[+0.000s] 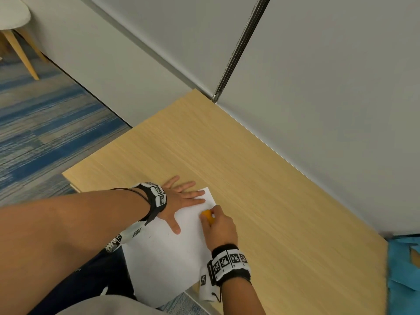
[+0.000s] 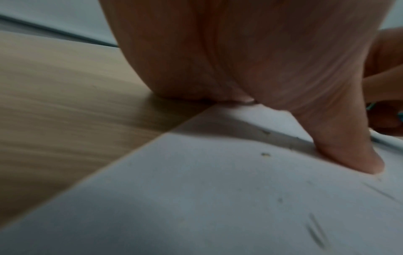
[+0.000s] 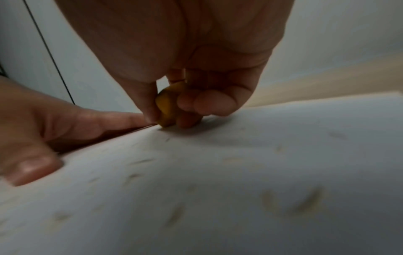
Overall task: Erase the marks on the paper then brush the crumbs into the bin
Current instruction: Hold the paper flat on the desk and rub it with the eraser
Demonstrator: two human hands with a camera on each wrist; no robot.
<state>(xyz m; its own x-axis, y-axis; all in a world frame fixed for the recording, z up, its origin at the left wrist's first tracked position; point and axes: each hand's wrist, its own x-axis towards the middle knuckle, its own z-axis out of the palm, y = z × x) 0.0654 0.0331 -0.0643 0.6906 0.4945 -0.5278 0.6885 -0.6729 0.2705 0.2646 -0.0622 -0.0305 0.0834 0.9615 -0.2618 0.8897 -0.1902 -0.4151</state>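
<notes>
A white sheet of paper [image 1: 168,253] lies on the wooden table, its near end hanging over the table's front edge. My left hand [image 1: 181,201] lies flat with spread fingers on the paper's far left part, thumb [image 2: 353,151] pressed down. My right hand [image 1: 218,226] pinches a small orange eraser [image 1: 208,215] and holds its tip on the paper near the far corner, beside the left hand's fingers. The eraser [image 3: 166,107] sits between thumb and fingers. Short pencil strokes [image 2: 316,231] and pale crumbs [image 2: 265,154] dot the sheet. No bin is in view.
The light wooden table [image 1: 261,178] runs along a grey wall [image 1: 318,76] on the right. Blue material [image 1: 404,269] lies past the table's right end. Blue striped carpet [image 1: 45,133] and a chair leg [image 1: 20,53] are at the left.
</notes>
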